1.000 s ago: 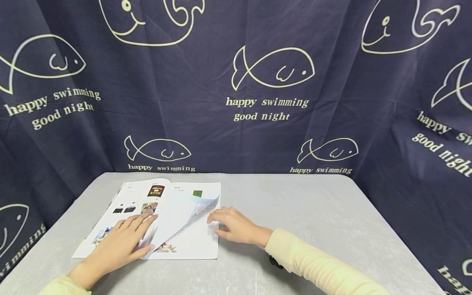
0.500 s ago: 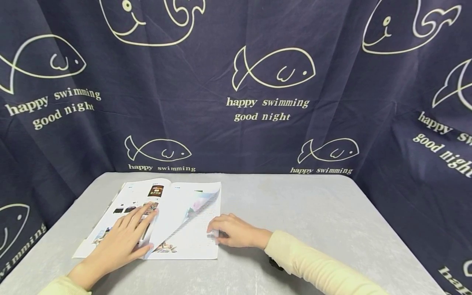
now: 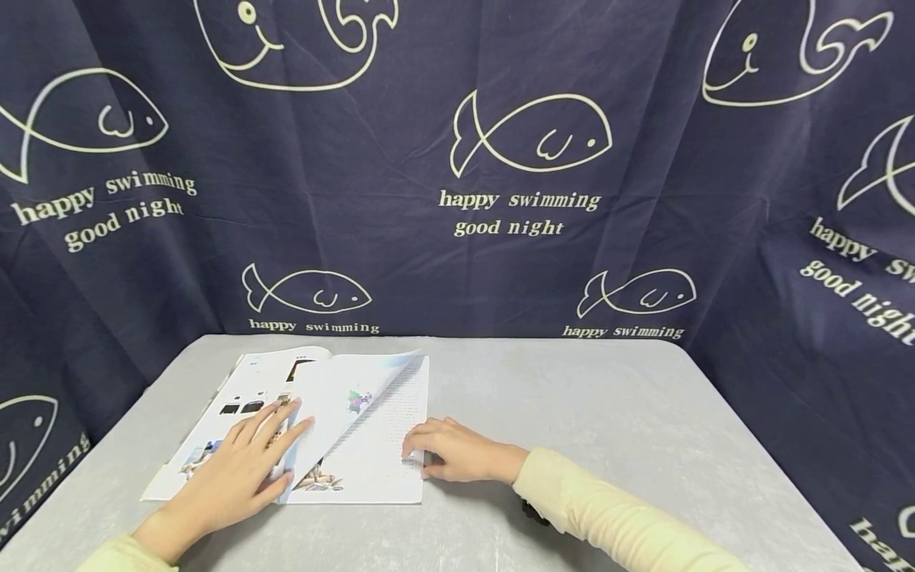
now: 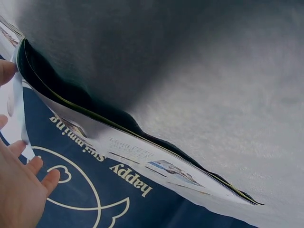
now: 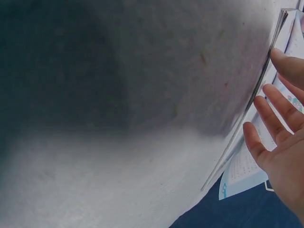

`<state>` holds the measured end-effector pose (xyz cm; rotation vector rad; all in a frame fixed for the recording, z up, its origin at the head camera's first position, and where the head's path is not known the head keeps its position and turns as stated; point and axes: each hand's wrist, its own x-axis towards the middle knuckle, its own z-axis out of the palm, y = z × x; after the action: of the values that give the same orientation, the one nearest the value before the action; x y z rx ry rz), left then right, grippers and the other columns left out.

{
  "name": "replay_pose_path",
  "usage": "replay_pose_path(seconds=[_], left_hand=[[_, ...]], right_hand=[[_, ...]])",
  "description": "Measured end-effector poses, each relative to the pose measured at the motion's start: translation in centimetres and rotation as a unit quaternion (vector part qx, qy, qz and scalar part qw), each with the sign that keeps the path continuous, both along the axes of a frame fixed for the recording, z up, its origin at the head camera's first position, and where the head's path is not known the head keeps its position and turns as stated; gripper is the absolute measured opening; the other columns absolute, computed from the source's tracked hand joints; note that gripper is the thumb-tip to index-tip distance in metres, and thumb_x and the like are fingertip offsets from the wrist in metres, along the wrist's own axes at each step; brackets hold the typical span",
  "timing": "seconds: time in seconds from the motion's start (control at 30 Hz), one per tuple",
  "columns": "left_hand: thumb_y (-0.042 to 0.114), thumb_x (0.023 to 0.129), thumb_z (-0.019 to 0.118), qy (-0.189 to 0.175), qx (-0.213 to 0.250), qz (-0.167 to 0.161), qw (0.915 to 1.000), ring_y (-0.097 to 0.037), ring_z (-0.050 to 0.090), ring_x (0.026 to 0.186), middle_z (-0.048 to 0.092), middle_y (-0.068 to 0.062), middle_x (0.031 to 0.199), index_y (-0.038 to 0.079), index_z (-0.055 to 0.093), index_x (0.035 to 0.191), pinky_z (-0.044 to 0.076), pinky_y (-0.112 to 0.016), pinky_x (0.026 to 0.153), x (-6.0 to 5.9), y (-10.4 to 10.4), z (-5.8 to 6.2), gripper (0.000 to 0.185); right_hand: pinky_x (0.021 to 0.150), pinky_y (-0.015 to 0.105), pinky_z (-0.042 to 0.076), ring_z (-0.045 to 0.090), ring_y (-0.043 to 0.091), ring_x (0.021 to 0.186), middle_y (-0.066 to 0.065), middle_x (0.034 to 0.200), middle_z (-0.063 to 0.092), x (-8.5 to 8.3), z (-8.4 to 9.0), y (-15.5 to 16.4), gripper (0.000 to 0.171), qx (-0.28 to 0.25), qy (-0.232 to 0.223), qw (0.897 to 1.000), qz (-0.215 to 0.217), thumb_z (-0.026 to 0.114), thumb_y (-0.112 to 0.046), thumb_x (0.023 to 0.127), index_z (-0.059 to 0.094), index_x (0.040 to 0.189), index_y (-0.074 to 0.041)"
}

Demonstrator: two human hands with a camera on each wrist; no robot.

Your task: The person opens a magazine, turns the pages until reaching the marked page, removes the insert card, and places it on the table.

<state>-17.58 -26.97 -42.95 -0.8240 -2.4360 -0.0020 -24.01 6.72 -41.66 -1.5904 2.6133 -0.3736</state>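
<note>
- A person sits at a grey table (image 3: 572, 413) with both hands on an open magazine (image 3: 250, 397). The magazine is the landmark here; it lies flat on the table's left part, near the far edge.
- Behind the magazine, a dark blue curtain (image 3: 457, 159) hangs as a backdrop. It is printed with pale outlined fish and the words "happy swimming good night".
- The left hand (image 3: 236, 469) lies on the magazine's left-hand page, near the centre fold. Its fingers are straight and spread, pressing flat on the paper and gripping nothing. That page shows small photographs.
- At the centre fold, one loose page (image 3: 343, 405) arches up from the magazine and curls over toward the left. Its far corner is lifted off the sheets beneath. The left hand's fingertips (image 3: 293, 425) sit right at this page's lower edge.
- The magazine's right-hand page, under the lifted one, is mostly small printed text.
- The right hand (image 3: 457, 453) rests on the magazine's right edge, at its near half. Its fingers are loosely bent, tips touching the paper, holding nothing.
- In the right wrist view, that hand's fingers (image 5: 270, 111) look straight and relaxed beside the stacked page edges.
- A cream sleeve (image 3: 615, 516) covers the right forearm, which crosses the table to the right of the magazine.
</note>
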Motion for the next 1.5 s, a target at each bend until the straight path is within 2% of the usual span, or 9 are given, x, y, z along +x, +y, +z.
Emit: replay_pose_path(seconds=[0.23, 0.6, 0.87, 1.2, 1.5], left_hand=[[0.030, 0.075, 0.058, -0.001, -0.005, -0.015, 0.9999, -0.036, 0.037, 0.123, 0.040, -0.012, 0.141, 0.022, 0.048, 0.133, 0.022, -0.045, 0.095, 0.03, 0.02, -0.04, 0.060], [0.031, 0.080, 0.056, -0.002, 0.000, -0.025, 0.9997, -0.038, 0.039, 0.121, 0.044, -0.011, 0.139, 0.028, 0.052, 0.129, 0.024, -0.047, 0.093, 0.04, -0.02, -0.09, 0.049], [0.029, 0.077, 0.058, -0.008, -0.003, -0.014, 0.9999, -0.038, 0.041, 0.120, 0.046, -0.010, 0.136, 0.025, 0.054, 0.128, 0.026, -0.048, 0.091, 0.21, 0.05, -0.10, 0.051], [0.047, 0.075, 0.063, -0.016, -0.006, 0.005, 0.9999, -0.035, 0.044, 0.118, 0.047, -0.009, 0.135, 0.023, 0.053, 0.128, 0.029, -0.049, 0.091, 0.24, -0.05, -0.57, 0.059], [0.041, 0.071, 0.065, -0.001, -0.001, -0.007, 1.0000, -0.035, 0.046, 0.115, 0.050, -0.013, 0.132, 0.015, 0.053, 0.127, 0.029, -0.047, 0.090, 0.23, -0.06, -0.36, 0.063]], right_hand=[[0.088, 0.022, 0.037, 0.049, 0.006, 0.107, -0.010, 0.117, 0.058, -0.14, -0.21, 0.14, 0.032, -0.004, 0.005, 1.000, 0.011, 0.068, -0.020, 0.079, 0.059, 0.110, -0.021], [0.087, 0.020, 0.037, 0.049, 0.004, 0.109, -0.011, 0.118, 0.058, -0.36, -0.35, 0.10, 0.030, 0.003, -0.004, 1.000, 0.003, 0.068, -0.022, 0.080, 0.060, 0.109, -0.021], [0.087, 0.021, 0.037, 0.049, 0.004, 0.108, -0.010, 0.118, 0.058, -0.35, -0.24, 0.24, 0.029, 0.000, -0.005, 1.000, 0.004, 0.066, -0.024, 0.082, 0.060, 0.110, -0.020], [0.083, 0.019, 0.036, 0.050, 0.002, 0.101, -0.011, 0.113, 0.061, -0.36, -0.13, 0.12, 0.020, -0.010, -0.006, 1.000, 0.005, 0.059, -0.026, 0.088, 0.062, 0.107, -0.020], [0.078, 0.016, 0.034, 0.048, 0.000, 0.090, -0.011, 0.108, 0.062, -0.50, -0.42, 0.07, 0.017, -0.023, 0.018, 0.999, 0.017, 0.058, -0.025, 0.089, 0.063, 0.104, -0.021]])
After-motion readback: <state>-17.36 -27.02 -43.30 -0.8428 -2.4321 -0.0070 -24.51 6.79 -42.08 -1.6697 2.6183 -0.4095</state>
